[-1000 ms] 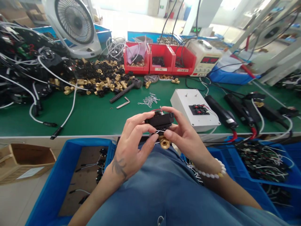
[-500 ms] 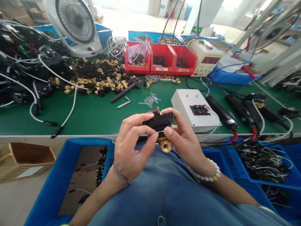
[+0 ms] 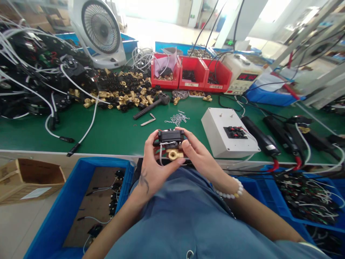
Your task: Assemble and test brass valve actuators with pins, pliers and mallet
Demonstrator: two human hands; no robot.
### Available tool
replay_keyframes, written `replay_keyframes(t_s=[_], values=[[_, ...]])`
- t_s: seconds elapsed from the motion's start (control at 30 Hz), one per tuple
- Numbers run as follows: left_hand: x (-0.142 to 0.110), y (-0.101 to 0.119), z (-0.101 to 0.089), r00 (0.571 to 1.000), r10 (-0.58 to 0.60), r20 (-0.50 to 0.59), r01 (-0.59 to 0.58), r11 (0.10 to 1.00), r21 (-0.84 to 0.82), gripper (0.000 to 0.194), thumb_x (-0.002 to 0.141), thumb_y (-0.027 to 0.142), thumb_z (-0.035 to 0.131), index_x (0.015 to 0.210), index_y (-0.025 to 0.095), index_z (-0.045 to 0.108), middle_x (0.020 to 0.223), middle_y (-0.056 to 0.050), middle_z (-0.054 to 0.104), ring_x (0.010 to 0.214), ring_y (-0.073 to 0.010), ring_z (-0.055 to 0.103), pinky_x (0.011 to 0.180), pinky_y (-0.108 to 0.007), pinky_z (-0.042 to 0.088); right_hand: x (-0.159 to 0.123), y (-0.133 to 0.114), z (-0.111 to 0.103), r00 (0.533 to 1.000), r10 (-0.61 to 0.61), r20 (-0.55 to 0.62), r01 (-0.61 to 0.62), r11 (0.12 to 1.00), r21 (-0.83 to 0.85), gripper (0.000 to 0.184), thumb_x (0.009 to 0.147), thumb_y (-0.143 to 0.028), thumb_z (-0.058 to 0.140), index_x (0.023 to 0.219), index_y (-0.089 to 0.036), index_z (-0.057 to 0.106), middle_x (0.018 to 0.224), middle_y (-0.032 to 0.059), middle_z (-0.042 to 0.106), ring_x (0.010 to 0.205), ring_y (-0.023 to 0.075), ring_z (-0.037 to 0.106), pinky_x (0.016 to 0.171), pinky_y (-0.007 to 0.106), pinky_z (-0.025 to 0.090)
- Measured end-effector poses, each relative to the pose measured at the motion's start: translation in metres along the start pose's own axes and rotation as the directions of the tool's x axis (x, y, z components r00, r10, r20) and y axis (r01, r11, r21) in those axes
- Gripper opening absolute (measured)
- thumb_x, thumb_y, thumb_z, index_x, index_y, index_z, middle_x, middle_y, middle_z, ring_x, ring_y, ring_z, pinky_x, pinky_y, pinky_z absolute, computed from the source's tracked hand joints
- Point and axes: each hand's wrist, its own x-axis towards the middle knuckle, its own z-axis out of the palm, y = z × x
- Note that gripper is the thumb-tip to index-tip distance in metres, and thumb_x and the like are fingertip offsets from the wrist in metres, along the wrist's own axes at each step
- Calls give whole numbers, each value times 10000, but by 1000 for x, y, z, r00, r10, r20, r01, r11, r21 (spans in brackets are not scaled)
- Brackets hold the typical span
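Note:
My left hand (image 3: 153,172) and my right hand (image 3: 201,158) hold a brass valve with a black housing (image 3: 171,136) between them, just in front of the table edge. The brass body (image 3: 174,155) sits under the housing, its round opening facing me. A thin metal clip (image 3: 168,143) lies across the join, and a white cable hangs at the left side. My left thumb reaches under the brass, and its other fingers are partly hidden behind the housing. The right thumb and fingers press on the right side. Beyond the hands lies a pile of metal clips (image 3: 178,117).
On the green table (image 3: 118,135) lie a hex key (image 3: 148,119), a hammer (image 3: 152,105) and many brass fittings (image 3: 129,97). A grey-white switch box (image 3: 215,133) and black power tools (image 3: 261,138) stand right. Red bins (image 3: 192,84) line the back; blue crates (image 3: 58,212) sit below.
The valve has turned so its brass opening and clip face me, and it has shifted slightly left. My left thumb has moved from the clip to below the brass body.

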Motion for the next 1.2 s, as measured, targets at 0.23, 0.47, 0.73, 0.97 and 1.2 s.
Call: replay_keyframes(t_s=[0.23,0.47,0.73,0.97,1.2], values=[[26,-24,-35,993,104,57,-118,849,516,807,688,224,863,1401,247,486,1357,-125,531,1238,-324,606,1012,-489,577,38,40,-39,981,-111,-157,-106,371,-923,599,956,-419,635,1420,-47,569,1381,258,577,1303,383,537,1106,529,444],[26,-31,-19,978,130,161,-201,790,579,1056,680,207,902,1539,203,289,1573,-218,397,1446,-390,450,1143,-513,479,18,56,-46,992,-115,48,52,37,-998,605,978,-550,548,1397,-124,643,1186,230,621,1108,367,559,952,470,498],[29,-50,-9,976,42,214,-118,927,355,789,830,263,690,1511,107,323,1510,-223,511,1434,-306,500,1190,-461,429,28,29,-67,984,153,-87,-176,848,-500,797,972,-756,210,990,-132,704,822,125,622,793,237,612,690,366,533],[37,-47,-20,940,-65,336,-47,948,314,832,829,336,647,1569,140,322,1558,-171,508,1421,-284,527,1183,-423,424,13,-15,-61,976,-212,-56,143,807,-573,337,848,-410,704,1121,-224,635,849,24,602,719,155,572,685,317,518],[42,-45,-24,925,-88,370,-29,954,299,846,820,337,656,1580,143,340,1540,-147,537,1391,-278,561,1153,-393,449,20,21,-65,847,-489,209,404,336,-851,286,913,-171,520,1162,-221,652,965,73,653,820,195,624,741,343,523]])
